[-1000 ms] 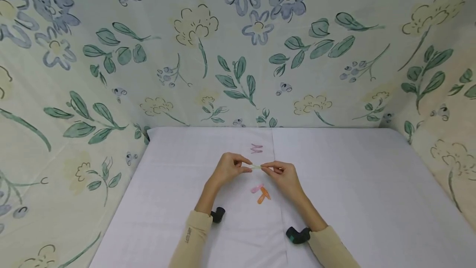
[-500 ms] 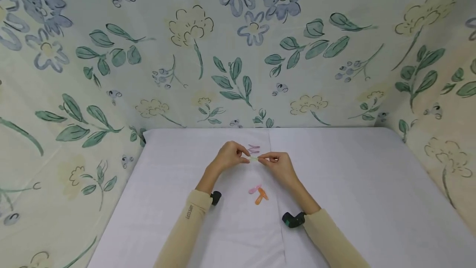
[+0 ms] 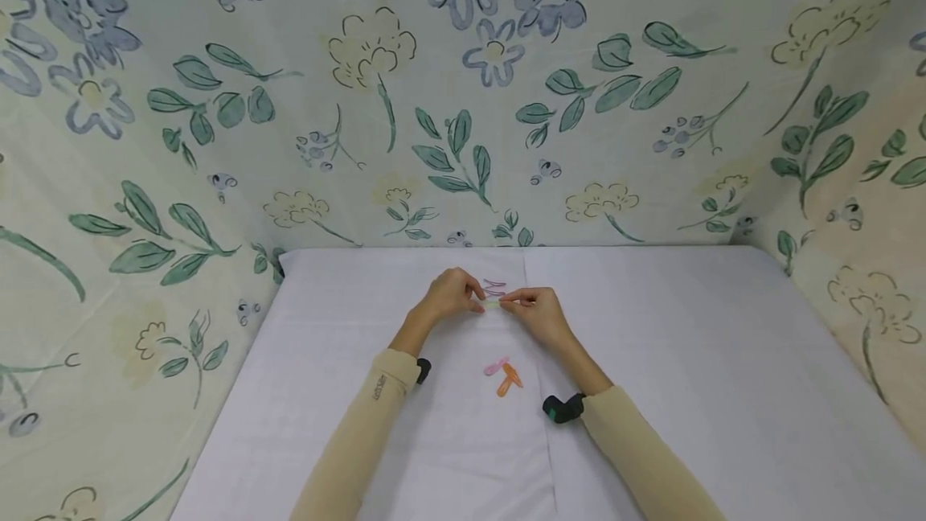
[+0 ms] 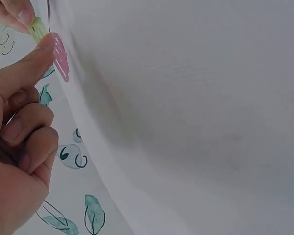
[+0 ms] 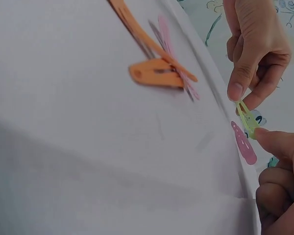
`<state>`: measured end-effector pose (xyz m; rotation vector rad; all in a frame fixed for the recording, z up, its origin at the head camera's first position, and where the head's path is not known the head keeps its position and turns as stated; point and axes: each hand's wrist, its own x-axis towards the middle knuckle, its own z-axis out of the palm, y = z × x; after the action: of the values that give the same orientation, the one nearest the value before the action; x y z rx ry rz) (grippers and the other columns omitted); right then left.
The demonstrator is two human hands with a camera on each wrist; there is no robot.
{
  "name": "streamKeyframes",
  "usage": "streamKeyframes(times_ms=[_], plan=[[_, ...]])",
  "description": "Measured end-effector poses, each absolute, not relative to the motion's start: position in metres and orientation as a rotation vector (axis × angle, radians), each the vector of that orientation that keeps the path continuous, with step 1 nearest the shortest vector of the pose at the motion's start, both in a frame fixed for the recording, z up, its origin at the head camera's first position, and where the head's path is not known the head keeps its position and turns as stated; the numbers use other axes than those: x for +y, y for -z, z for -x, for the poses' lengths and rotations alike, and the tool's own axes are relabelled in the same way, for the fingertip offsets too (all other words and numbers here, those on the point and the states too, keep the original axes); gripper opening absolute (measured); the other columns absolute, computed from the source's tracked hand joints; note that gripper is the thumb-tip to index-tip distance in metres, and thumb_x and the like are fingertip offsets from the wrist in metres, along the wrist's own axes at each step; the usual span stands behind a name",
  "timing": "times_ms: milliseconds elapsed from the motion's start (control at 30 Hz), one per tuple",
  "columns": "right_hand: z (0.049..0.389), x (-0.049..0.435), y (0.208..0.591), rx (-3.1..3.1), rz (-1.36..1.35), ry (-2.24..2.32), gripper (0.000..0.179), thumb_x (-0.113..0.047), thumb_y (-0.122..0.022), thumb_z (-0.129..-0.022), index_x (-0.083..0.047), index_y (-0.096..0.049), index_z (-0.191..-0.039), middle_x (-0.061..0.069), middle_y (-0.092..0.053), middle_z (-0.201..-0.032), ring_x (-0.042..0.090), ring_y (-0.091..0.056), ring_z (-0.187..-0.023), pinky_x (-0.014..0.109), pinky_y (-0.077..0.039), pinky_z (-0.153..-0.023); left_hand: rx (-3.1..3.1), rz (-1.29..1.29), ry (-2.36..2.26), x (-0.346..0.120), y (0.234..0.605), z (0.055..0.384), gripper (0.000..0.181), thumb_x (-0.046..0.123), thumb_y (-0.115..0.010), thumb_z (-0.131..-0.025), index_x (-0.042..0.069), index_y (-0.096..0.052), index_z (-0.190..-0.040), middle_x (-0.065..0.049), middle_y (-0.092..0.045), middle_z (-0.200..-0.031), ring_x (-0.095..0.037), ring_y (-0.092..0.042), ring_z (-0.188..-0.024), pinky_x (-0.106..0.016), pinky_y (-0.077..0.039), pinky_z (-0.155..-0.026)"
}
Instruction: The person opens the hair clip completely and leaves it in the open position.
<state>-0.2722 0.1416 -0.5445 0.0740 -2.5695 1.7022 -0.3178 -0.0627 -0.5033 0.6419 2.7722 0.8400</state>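
Floral cloth (image 3: pixel 466 79) backs the white tabletop (image 3: pixel 651 360). Your left hand (image 3: pixel 450 294) and right hand (image 3: pixel 538 314) each hold one end of the green hair clip (image 4: pixel 38 30) in a narrow pinch grip, its long axis crosswise between them, just beside the dark-pink clip (image 4: pixel 61 58).

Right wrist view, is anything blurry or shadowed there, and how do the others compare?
Right wrist: the orange clips look soft, the white cloth darker toward lower left; left wrist: a broad, soft-edged shadow on the cloth; head: fairly even light, but the green clip appears tiny.
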Motion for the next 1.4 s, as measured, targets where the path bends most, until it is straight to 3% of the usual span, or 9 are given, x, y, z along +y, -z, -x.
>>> streamKeyframes(times_ms=[167, 400, 767, 1100, 1400], plan=[[0.276, 0.143, 0.55, -2.584, -0.056, -1.691, 0.01, -0.013, -0.081, -0.09, -0.004, -0.083, -0.095, -0.006, -0.056, -0.067, 0.007, -0.037, -0.065, 0.02, -0.028, -0.056, 2.785, -0.64, -0.784, -0.059, 0.507, 0.322, 0.017, 0.017, -0.09, -0.08, 0.009, -0.083, -0.092, 0.003, -0.051, -0.064, -0.01, -0.044, -0.062, -0.022, -0.033, -0.059], [0.279, 0.143, 0.554, -2.598, -0.084, -1.664, 0.01, -0.012, -0.081, -0.089, -0.004, -0.083, -0.096, 0.004, -0.072, -0.079, 0.006, -0.042, -0.065, 0.02, -0.032, -0.055, 2.804, -0.58, -0.732, -0.055, 0.507, 0.322, 0.017, 0.017, -0.091, -0.078, 0.012, -0.082, -0.092, 0.002, -0.058, -0.07, -0.011, -0.048, -0.066, -0.024, -0.037, -0.061], [0.282, 0.143, 0.555, -2.565, -0.098, -1.648, 0.012, -0.013, -0.081, -0.09, -0.004, -0.083, -0.097, -0.007, -0.045, -0.058, 0.002, -0.036, -0.058, 0.021, -0.028, -0.055, 2.814, -0.582, -0.701, -0.053, 0.506, 0.324, 0.017, 0.018, -0.09, -0.08, 0.012, -0.082, -0.093, 0.002, -0.059, -0.072, -0.012, -0.049, -0.068, -0.024, -0.037, -0.062], [0.28, 0.139, 0.554, -2.577, -0.039, -1.61, 0.011, -0.013, -0.081, -0.09, -0.006, -0.083, -0.097, -0.006, -0.042, -0.058, 0.008, -0.035, -0.059, 0.022, -0.026, -0.055, 2.83, -0.544, -0.673, -0.053, 0.507, 0.323, 0.018, 0.02, -0.091, -0.08, 0.013, -0.082, -0.093, 0.001, -0.059, -0.073, -0.012, -0.05, -0.069, -0.024, -0.038, -0.063], [0.278, 0.146, 0.556, -2.531, -0.064, -1.698, 0.014, -0.015, -0.08, -0.091, -0.009, -0.083, -0.103, -0.006, -0.041, -0.058, 0.006, -0.034, -0.055, 0.021, -0.026, -0.051, 2.869, -0.571, -0.724, -0.059, 0.502, 0.314, 0.019, 0.02, -0.091, -0.079, 0.013, -0.082, -0.095, 0.003, -0.051, -0.065, -0.011, -0.045, -0.066, -0.024, -0.034, -0.061]])
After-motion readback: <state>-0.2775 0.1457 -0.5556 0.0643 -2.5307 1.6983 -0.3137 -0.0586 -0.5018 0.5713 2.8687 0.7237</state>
